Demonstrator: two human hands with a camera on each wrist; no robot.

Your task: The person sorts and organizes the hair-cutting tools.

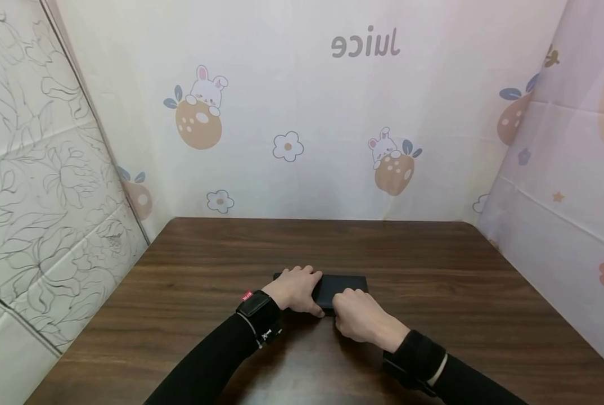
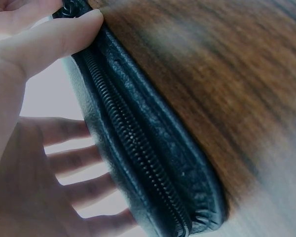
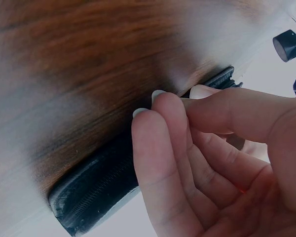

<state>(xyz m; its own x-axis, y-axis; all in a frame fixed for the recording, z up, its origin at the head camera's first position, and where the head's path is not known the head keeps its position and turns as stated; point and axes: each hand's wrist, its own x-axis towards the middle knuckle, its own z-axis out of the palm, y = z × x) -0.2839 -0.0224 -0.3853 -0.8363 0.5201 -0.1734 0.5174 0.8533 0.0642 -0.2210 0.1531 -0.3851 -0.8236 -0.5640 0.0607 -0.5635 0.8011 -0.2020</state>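
Observation:
A black zip wallet [image 1: 340, 286] lies on the wooden table. Across its left part my left hand [image 1: 298, 289] grips it, with the fingers spread over the top and the thumb against the near side. The zipper [image 2: 130, 133] runs along that side, its teeth meshed on the stretch seen in the left wrist view. My right hand [image 1: 363, 316], fingers curled, is at the wallet's near edge and pinches the zipper pull [image 2: 69, 9] close by the left thumb. In the right wrist view the curled fingers [image 3: 153, 153] cover most of the pull and the wallet's middle.
The brown wooden table [image 1: 206, 247] reaches back to a printed curtain [image 1: 292, 95] with rabbits and fruit. A white panel with flower line drawings [image 1: 54, 169] stands to the left. Black bands [image 1: 259, 318] with cameras sit on both wrists.

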